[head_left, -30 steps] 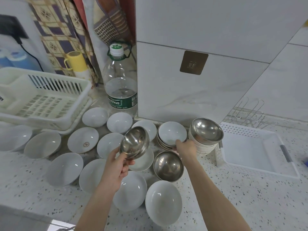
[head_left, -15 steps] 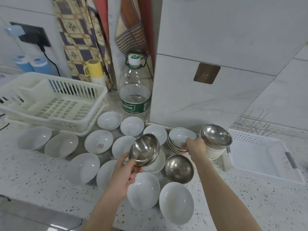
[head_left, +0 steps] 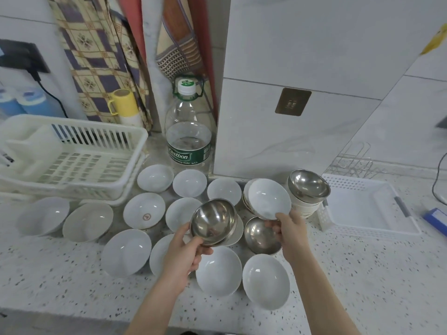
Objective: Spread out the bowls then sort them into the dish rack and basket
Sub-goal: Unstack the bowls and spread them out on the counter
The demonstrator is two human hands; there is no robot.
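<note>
Head view, looking down at a speckled countertop (head_left: 362, 274). We hold one bowl in each hand. Our left hand (head_left: 183, 252) is closed on the near rim of a steel bowl (head_left: 212, 222), thumb at the rim and fingers under, w/ the bowl raised above the spread and tilted toward the camera. Our right hand (head_left: 289, 226) pinches the near edge of a white bowl (head_left: 268, 198), lifted and tipped up over a short stack of white bowls (head_left: 248, 201); whether it touches the stack, we cannot tell. A second steel bowl (head_left: 260, 235) sits on the counter just below the right hand. A third steel bowl (head_left: 308, 186) tops a taller stack of white bowls (head_left: 303, 207), just beside the white basket (head_left: 370, 206) at right. Approx. a dozen white bowls lie spread singly across the counter btw. the dish rack (head_left: 70, 158) at left and the stacks; one of them, a bowl w/ a red mark (head_left: 145, 210) at its centre, sits near the rack's front corner. Rack and basket hold no bowls. Behind the spread stands a clear water bottle (head_left: 188, 139) w/ a green label, against the wall corner; a yellow mug (head_left: 122, 102) sits behind the rack. A wire rack (head_left: 353, 163) lies behind the basket.
</note>
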